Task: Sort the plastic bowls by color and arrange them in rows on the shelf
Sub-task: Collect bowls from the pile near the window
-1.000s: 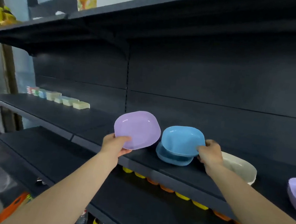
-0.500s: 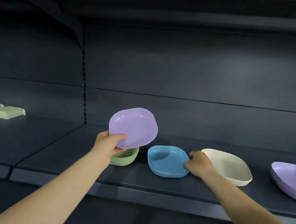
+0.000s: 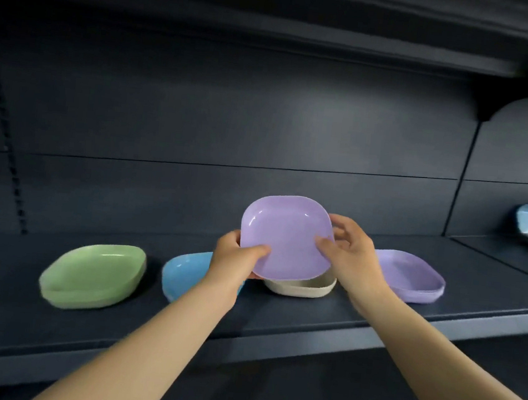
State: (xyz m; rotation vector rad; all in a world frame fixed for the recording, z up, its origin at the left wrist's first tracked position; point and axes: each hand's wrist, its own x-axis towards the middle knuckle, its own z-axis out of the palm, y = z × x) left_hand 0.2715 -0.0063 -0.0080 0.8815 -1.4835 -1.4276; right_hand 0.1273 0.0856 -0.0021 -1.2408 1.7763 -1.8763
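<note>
Purple bowl tilted above cream bowl, my left hand and right hand pinching opposite rims. Plan: level it, nest onto purple stack right of cream bowl.

On the dark metal shelf, left to right, lie a green plastic bowl, a blue plastic bowl, a cream plastic bowl and stacked lilac plastic bowls, with a tilted lilac plastic bowl held above the cream one.
</note>
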